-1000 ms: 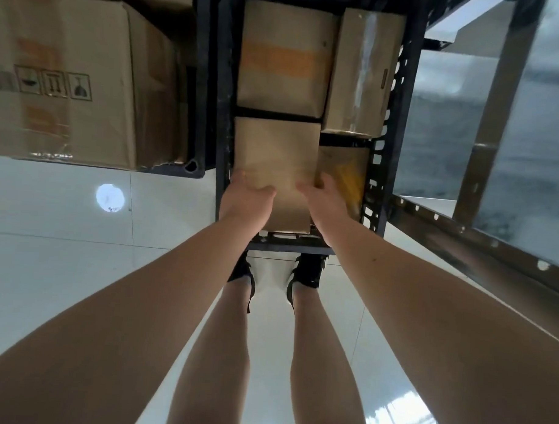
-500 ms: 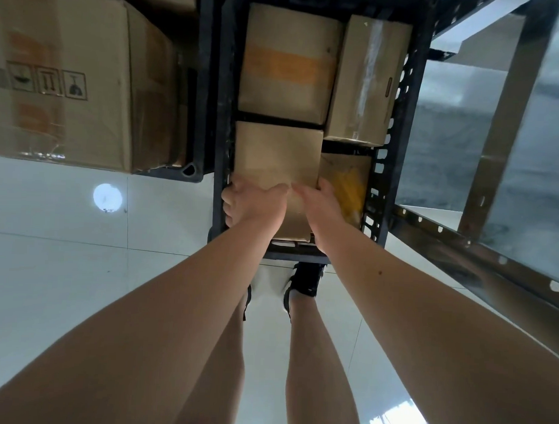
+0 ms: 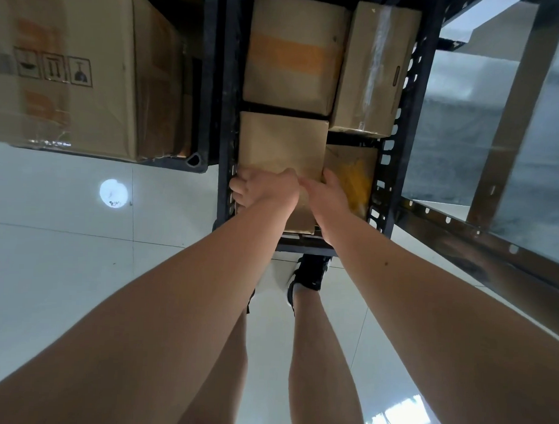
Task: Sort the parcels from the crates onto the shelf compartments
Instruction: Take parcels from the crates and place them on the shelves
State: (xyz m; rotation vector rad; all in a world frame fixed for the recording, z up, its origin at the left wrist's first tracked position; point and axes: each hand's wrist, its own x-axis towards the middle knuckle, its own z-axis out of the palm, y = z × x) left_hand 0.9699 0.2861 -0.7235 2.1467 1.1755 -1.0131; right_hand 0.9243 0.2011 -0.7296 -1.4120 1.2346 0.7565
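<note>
Standing hard up against the black crate, one black shoe just short of its near wall. Close in, probably to reach straight down with both bare forearms rather than lean.

Gripping the plain brown box from both sides. Left hand hooked over the box's left edge, fingers curled down into the narrow gap against the crate's slotted wall. Right hand clamped on the opposite edge, thumb laid across the top face, remaining fingers tucked down beside the yellow-filled parcel, tips hidden. Held this way most likely for want of any other purchase: packed tight, no room to get underneath, hence a squeeze from the sides ahead of a straight upward lift. Sitting down inside the crate at its near left corner, not yet raised clear of the rim.

Beyond, filling the far end: an orange-banded box directly behind the gripped one, and to its right a box sealed with clear tape. Stowed edge to edge, presumably to stop sliding. Worth drawing the held box up vertically to avoid dragging on these neighbours.

Off to the left, apart from all this, a large carton with handling symbols, untouched. To the right, the metal shelf frame, near the crate and presumably the destination. Cannot tell from here which compartment.
</note>
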